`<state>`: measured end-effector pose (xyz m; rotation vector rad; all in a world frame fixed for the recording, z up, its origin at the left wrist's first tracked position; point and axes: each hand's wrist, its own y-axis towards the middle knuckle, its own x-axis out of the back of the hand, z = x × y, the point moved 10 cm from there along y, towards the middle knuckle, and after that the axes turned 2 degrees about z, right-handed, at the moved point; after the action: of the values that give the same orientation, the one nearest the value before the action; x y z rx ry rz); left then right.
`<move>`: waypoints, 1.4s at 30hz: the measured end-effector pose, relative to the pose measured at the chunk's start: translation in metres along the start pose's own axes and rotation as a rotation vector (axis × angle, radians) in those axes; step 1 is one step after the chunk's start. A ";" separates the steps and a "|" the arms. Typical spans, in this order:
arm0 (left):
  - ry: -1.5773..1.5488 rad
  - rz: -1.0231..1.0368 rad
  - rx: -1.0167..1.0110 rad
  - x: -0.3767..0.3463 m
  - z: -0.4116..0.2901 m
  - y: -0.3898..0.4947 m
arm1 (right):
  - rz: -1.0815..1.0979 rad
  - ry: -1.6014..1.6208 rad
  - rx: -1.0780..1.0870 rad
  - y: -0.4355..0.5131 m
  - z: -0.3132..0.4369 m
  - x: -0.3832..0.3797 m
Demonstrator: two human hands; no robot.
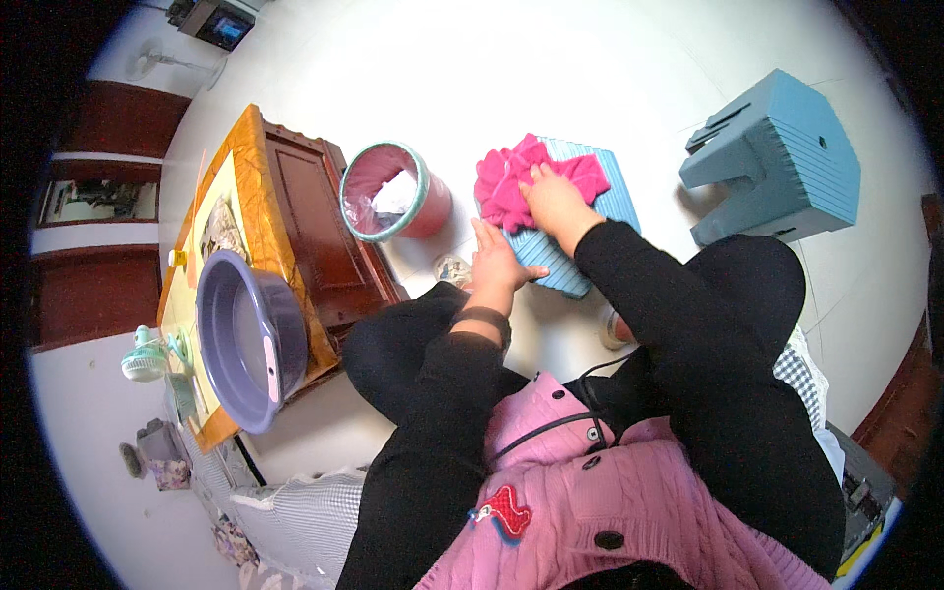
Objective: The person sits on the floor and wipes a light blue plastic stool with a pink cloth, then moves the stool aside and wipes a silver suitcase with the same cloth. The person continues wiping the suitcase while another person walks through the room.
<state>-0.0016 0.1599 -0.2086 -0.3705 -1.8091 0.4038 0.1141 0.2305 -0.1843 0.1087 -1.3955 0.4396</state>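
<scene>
In front of my knees stands a blue ribbed plastic stool (619, 195), with a crumpled bright pink cloth (503, 184) lying on its top. My right hand (557, 203) rests on the cloth, its fingertips pressed into the folds; whether it pinches the fabric is unclear. My left hand (498, 258) is at the near left edge of the stool, fingers spread, its fingertips by the cloth's lower edge and nothing visible in its grasp.
A lined waste bin (435, 199) stands left of the stool. Farther left, a purple plastic basin (291, 324) sits on a wooden cabinet (273, 214) near a small green fan (144, 361). Another blue plastic stool (800, 162) is at the right. A foot shows below the stool.
</scene>
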 end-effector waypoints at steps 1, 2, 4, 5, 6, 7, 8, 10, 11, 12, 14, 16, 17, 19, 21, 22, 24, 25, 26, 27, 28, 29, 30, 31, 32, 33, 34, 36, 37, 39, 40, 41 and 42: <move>0.013 -0.005 -0.020 0.001 -0.002 0.001 | 0.058 0.032 0.002 -0.009 0.002 -0.008; 0.007 -0.030 -0.032 0.003 -0.002 -0.001 | 0.060 0.038 0.014 -0.019 0.006 -0.012; -0.023 0.017 -0.044 -0.003 -0.001 0.002 | 0.068 0.021 0.041 -0.040 0.015 -0.022; -0.040 0.005 -0.025 -0.004 0.002 0.003 | 0.094 -0.010 0.046 -0.049 0.018 -0.029; -0.036 0.001 -0.034 -0.006 0.003 0.004 | 0.096 -0.046 0.060 -0.055 0.023 -0.032; -0.010 -0.005 -0.038 -0.007 0.004 0.005 | 0.066 -0.038 0.073 -0.063 0.027 -0.030; 0.016 -0.017 -0.040 -0.008 0.005 0.007 | 0.097 -0.051 0.066 -0.069 0.029 -0.033; -0.023 -0.018 -0.030 -0.011 0.009 0.011 | 0.221 -0.058 0.064 -0.083 0.034 -0.043; -0.033 -0.003 -0.011 -0.014 0.012 0.013 | 0.223 -0.068 0.056 -0.089 0.034 -0.041; -0.027 -0.019 -0.024 -0.013 0.010 0.014 | 0.237 -0.075 0.047 -0.096 0.034 -0.041; 0.005 0.007 0.003 -0.015 0.011 0.014 | 0.199 0.109 -0.110 -0.106 0.025 -0.036; 0.032 0.019 0.000 -0.014 0.009 0.011 | 0.072 0.026 -0.137 -0.108 0.019 -0.021; 0.042 0.044 0.007 -0.015 0.008 0.010 | 0.034 -0.008 -0.153 -0.108 0.015 -0.018; 0.024 0.024 -0.037 -0.009 0.001 0.006 | -0.030 -0.040 -0.201 -0.098 -0.002 -0.010; 0.020 0.013 -0.056 -0.003 -0.002 0.001 | -0.087 -0.013 -0.253 -0.081 -0.025 0.000; 0.022 0.009 -0.059 -0.001 -0.003 0.000 | -0.107 -0.006 -0.233 -0.071 -0.032 0.004; 0.009 0.026 -0.056 0.000 -0.004 -0.002 | -0.086 0.012 -0.225 -0.052 -0.046 0.008; 0.013 0.035 -0.051 -0.001 -0.004 -0.002 | -0.086 0.006 -0.199 -0.043 -0.049 0.011; 0.023 0.030 -0.053 0.000 -0.004 -0.002 | -0.075 0.001 -0.178 -0.033 -0.052 0.014; 0.033 0.024 -0.058 0.000 -0.005 -0.002 | -0.049 0.001 -0.167 -0.025 -0.056 0.014; 0.015 0.042 -0.041 -0.001 -0.003 -0.001 | -0.045 -0.009 -0.151 -0.017 -0.058 0.017; 0.031 0.033 -0.051 -0.001 -0.004 -0.001 | -0.042 0.008 -0.153 -0.010 -0.061 0.018; 0.050 0.011 -0.065 0.001 -0.006 0.000 | -0.067 -0.019 -0.129 -0.004 -0.062 0.023; 0.064 0.007 -0.073 0.001 -0.006 0.000 | -0.043 -0.037 -0.127 0.001 -0.064 0.022; 0.071 0.019 -0.071 0.000 -0.006 0.001 | -0.041 -0.041 -0.119 0.006 -0.065 0.023; 0.071 0.049 -0.064 -0.003 -0.005 0.001 | -0.046 -0.007 -0.113 0.009 -0.066 0.023; 0.073 0.068 -0.057 -0.005 -0.004 0.002 | -0.036 0.024 -0.119 0.011 -0.067 0.023; 0.078 0.081 -0.043 -0.005 -0.003 0.002 | -0.001 0.090 -0.143 0.011 -0.069 0.018; 0.077 0.080 -0.042 -0.005 -0.003 0.002 | -0.004 0.082 -0.135 0.009 -0.067 0.018; 0.080 0.078 -0.025 -0.003 -0.002 0.001 | 0.036 0.076 -0.141 0.000 -0.063 0.013; 0.079 0.075 -0.022 -0.002 -0.003 0.000 | 0.041 0.036 -0.101 -0.007 -0.056 0.012; 0.084 0.067 -0.017 -0.001 -0.003 -0.001 | 0.050 0.021 -0.100 -0.013 -0.053 0.010; 0.087 0.053 -0.019 0.001 -0.005 -0.002 | 0.023 0.014 -0.084 -0.022 -0.046 0.010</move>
<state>0.0024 0.1588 -0.2052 -0.4440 -1.7223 0.4018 0.1657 0.2280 -0.1792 0.0213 -1.4008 0.3997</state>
